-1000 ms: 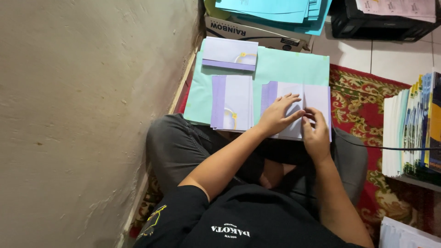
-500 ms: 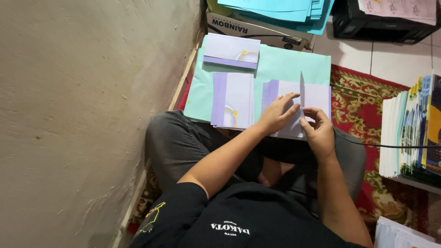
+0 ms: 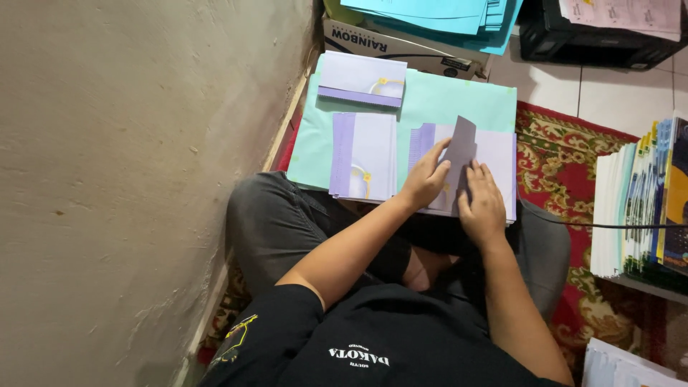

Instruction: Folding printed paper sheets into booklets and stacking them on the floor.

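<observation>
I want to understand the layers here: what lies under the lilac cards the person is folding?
A mint-green sheet lies under the lilac cards, resting on the person's lap. Both hands cover part of the card; what is under the green sheet is hidden.
</observation>
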